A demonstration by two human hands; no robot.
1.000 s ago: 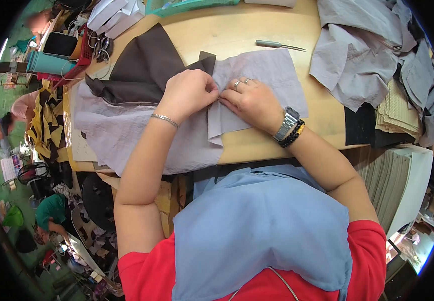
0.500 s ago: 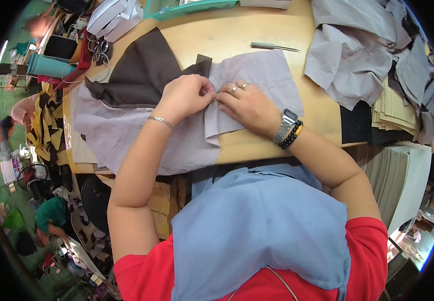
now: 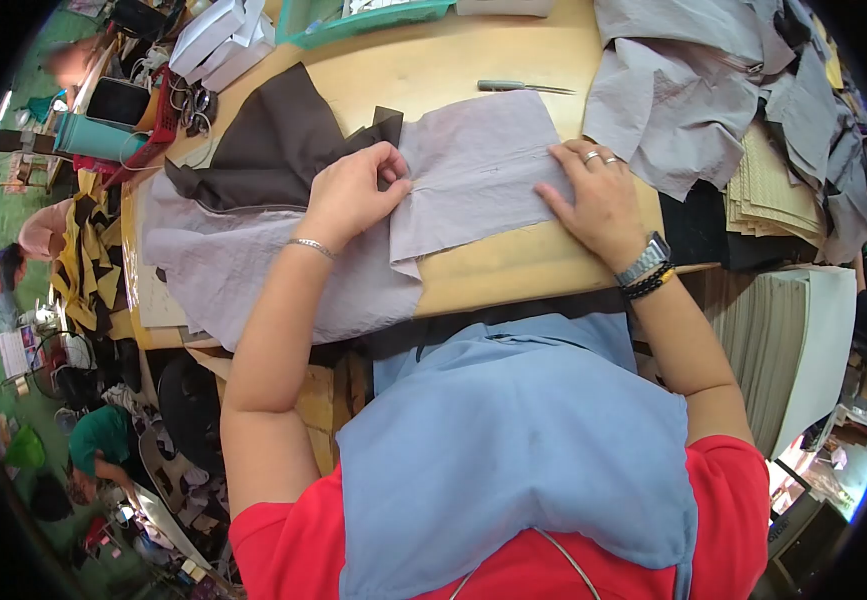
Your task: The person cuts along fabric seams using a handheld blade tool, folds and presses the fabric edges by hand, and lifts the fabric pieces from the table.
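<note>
A light grey fabric piece [image 3: 483, 150] with a seam across it lies on the table under both hands. My left hand [image 3: 353, 195] pinches its left end, where the grey meets a dark brown fabric piece [image 3: 278, 140]. At the right end, my right hand [image 3: 603, 205] is open, thumb and index finger apart, with fingertips at the fabric's edge. More grey fabric [image 3: 348, 285] spreads beneath my left wrist and hangs at the table's front edge. A thin pointed tool with a grey handle [image 3: 503, 86] lies beyond the fabric.
A heap of grey fabric [image 3: 668, 110] lies at the right, beside stacked cream sheets [image 3: 773, 190]. A teal tray [image 3: 363, 18] and white boxes [image 3: 221, 40] stand at the back. A red basket [image 3: 165, 115] is at the left. A co-worker in green [image 3: 103, 440] bends at lower left.
My right hand has left the pinch beside my left hand and moved right along the fabric, its fingers spreading. The grey piece lies flatter. My left hand stays at the join.
</note>
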